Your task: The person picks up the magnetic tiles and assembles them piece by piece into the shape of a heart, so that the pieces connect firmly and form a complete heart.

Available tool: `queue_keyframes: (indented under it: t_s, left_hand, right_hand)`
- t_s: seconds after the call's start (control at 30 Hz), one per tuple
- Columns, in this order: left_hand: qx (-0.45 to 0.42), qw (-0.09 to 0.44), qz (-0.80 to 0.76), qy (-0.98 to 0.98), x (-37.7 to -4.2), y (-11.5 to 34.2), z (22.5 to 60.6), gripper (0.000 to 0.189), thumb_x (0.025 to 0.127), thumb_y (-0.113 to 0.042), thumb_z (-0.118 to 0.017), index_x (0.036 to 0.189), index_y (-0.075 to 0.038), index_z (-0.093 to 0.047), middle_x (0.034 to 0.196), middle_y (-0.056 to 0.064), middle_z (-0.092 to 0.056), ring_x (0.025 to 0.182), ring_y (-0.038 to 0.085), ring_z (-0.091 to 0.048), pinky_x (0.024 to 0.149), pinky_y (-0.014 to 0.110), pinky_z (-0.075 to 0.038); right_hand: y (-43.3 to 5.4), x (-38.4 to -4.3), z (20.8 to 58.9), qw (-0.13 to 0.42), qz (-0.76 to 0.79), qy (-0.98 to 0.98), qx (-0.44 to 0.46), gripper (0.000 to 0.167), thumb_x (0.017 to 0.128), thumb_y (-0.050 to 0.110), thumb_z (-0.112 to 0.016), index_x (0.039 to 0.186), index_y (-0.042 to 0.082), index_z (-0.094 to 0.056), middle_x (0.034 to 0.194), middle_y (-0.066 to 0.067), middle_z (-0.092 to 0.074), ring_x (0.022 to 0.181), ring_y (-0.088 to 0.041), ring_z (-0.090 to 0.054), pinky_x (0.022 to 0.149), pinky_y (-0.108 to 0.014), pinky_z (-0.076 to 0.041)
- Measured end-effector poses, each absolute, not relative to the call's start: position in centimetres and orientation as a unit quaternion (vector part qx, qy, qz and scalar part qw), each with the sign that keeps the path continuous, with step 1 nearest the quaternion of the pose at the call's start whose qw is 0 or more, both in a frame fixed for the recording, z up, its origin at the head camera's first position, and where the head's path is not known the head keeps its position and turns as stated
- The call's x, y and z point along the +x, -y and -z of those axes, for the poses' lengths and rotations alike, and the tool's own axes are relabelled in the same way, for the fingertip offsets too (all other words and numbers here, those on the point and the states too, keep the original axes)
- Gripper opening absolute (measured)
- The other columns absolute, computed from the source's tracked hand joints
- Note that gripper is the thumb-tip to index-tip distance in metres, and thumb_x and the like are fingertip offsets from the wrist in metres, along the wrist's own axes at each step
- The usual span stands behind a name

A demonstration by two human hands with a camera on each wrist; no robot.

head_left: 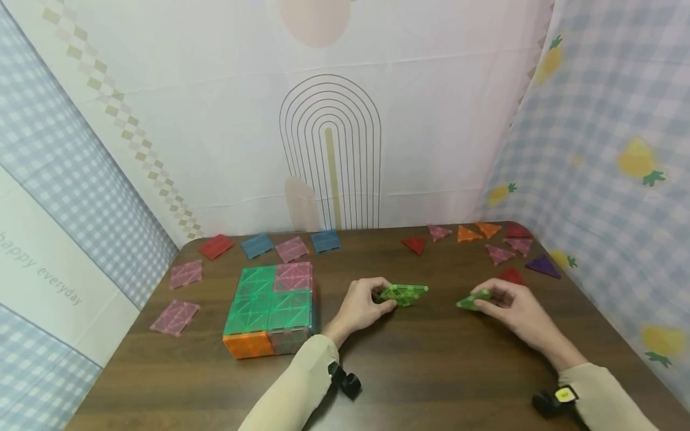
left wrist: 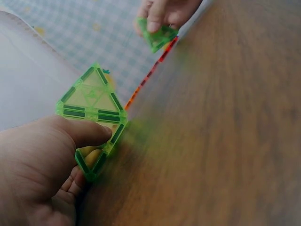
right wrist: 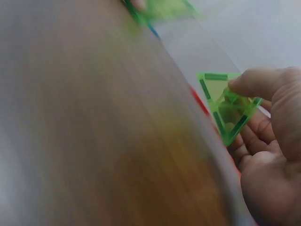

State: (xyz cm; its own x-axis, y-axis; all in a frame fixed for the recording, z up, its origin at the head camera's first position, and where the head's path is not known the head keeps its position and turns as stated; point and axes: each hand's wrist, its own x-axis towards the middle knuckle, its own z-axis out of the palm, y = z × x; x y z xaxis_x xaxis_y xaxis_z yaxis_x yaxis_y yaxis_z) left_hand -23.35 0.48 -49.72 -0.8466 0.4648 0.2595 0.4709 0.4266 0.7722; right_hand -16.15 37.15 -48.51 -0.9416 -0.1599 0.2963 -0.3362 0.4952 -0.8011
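My left hand [head_left: 366, 303] pinches a pair of light-green triangular magnetic tiles [head_left: 406, 292] above the middle of the table. In the left wrist view the two triangles [left wrist: 93, 94] meet along one edge in a diamond, the thumb lying across the lower one. To the right, my right hand [head_left: 512, 305] pinches a single light-green triangular tile [head_left: 474, 299] between thumb and fingers. The right wrist view shows this triangle [right wrist: 218, 87] with one point down. A gap separates the two hands' tiles.
A block of magnetic tiles [head_left: 269, 302], green and pink on top, stands left of my left hand. Square tiles [head_left: 185, 273] in pink, red and blue lie around its left and back. Red, orange, pink and purple triangles [head_left: 498, 254] lie at the back right. Curtains surround the table [head_left: 420, 371].
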Motion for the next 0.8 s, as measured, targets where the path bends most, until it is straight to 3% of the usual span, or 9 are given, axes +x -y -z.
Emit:
queue_keyframes:
  t_s: [0.13, 0.3, 0.8]
  left_hand:
    - [-0.278, 0.004, 0.460, 0.844, -23.4, -0.5, 49.7, 0.013, 0.099, -0.018, -0.087, 0.111, -0.020, -0.083, 0.103, -0.005, -0.080, 0.088, 0.005, -0.068, 0.082, 0.028, -0.058]
    - [-0.277, 0.004, 0.457, 0.845, -23.3, -0.5, 49.7, 0.013, 0.099, -0.018, -0.087, 0.111, -0.020, -0.083, 0.104, -0.005, -0.080, 0.089, 0.005, -0.069, 0.083, 0.028, -0.058]
    - [-0.273, 0.003, 0.458, 0.846, -23.2, -0.4, 49.5, 0.013, 0.099, -0.018, -0.087, 0.111, -0.021, -0.083, 0.104, -0.005, -0.081, 0.089, 0.005, -0.069, 0.083, 0.028, -0.058]
  right_hand:
    - [-33.7, -16.7, 48.8, 0.045, -0.541, 0.822, 0.170, 0.014, 0.103, 0.010, -0.080, 0.118, 0.011, -0.081, 0.116, -0.007, -0.080, 0.083, -0.017, -0.071, 0.064, -0.032, -0.057]
    - [-31.2, -17.5, 49.2, 0.034, -0.550, 0.816, 0.176, 0.013, 0.103, 0.015, -0.082, 0.115, 0.016, -0.084, 0.120, -0.006, -0.081, 0.097, -0.022, -0.076, 0.073, -0.033, -0.062]
    - [-28.5, -19.3, 49.5, 0.041, -0.514, 0.838, 0.181, 0.016, 0.100, 0.017, -0.086, 0.116, 0.016, -0.084, 0.105, -0.005, -0.080, 0.086, -0.018, -0.073, 0.074, -0.029, -0.061]
